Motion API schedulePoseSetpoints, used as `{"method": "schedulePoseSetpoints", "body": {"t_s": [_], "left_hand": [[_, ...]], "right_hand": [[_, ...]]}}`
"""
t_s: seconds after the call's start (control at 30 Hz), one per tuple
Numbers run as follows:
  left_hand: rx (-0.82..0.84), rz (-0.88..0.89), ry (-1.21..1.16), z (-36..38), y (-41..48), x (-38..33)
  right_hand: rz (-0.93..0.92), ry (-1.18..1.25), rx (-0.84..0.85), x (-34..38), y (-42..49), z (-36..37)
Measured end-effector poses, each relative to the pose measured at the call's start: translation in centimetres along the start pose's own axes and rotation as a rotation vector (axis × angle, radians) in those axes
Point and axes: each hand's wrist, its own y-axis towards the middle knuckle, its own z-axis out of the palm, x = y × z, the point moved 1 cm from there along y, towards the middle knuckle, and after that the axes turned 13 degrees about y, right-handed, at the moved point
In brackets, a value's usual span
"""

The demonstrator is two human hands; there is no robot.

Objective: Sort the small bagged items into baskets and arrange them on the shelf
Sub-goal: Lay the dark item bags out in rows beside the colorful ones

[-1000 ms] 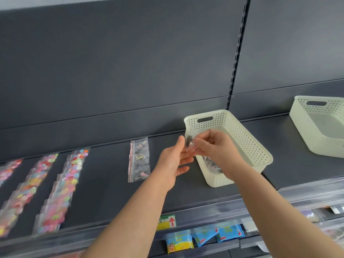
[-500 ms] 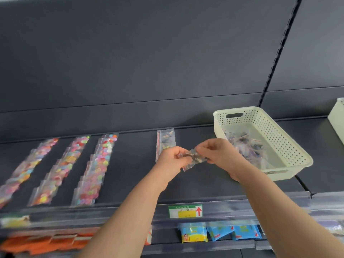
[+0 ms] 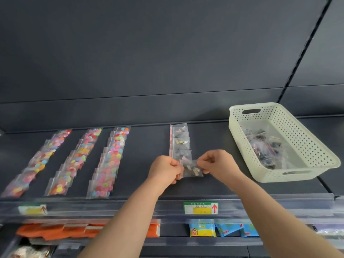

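Dark grey shelf (image 3: 141, 183) in front of me, clear price rail (image 3: 111, 209) nearest, and just above the shelf my left hand (image 3: 164, 171) and right hand (image 3: 216, 164) each pinch an end of one small clear bag (image 3: 192, 169), its long side running left to right, red strip by my left fingers. Right behind it one column of similar bags (image 3: 180, 142) runs away from me, three rows of colourful bags (image 3: 108, 161) lie left, one white basket (image 3: 301, 138) holding more bags sits right, and the dark back panel (image 3: 149, 62) rises beyond.
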Motion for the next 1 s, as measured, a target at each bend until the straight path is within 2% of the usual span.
{"method": "schedulePoseSetpoints", "body": {"t_s": [0.1,0.23,0.6,0.77,0.9,1.0], "left_hand": [[-0.056,-0.020,0.145,-0.3,0.4,1.2],[-0.108,-0.029,0.221,-0.9,1.1,1.9],[-0.110,-0.018,0.411,-1.1,2.5,1.9],[-0.173,0.059,0.321,-1.2,2.7,-0.2],[-0.102,0.195,0.197,0.5,2.3,-4.3],[-0.027,0.298,0.159,3.1,1.6,-7.6]], "right_hand": [[0.022,-0.006,-0.023,-0.2,0.3,1.3],[0.053,-0.026,-0.046,-0.4,1.1,2.7],[0.004,-0.185,-0.153,-0.1,1.7,3.6],[-0.121,-0.405,-0.224,0.9,1.4,1.0],[-0.316,-0.554,-0.337,1.8,0.4,-2.7],[-0.368,-0.603,-0.408,1.8,-0.8,-5.8]]}}
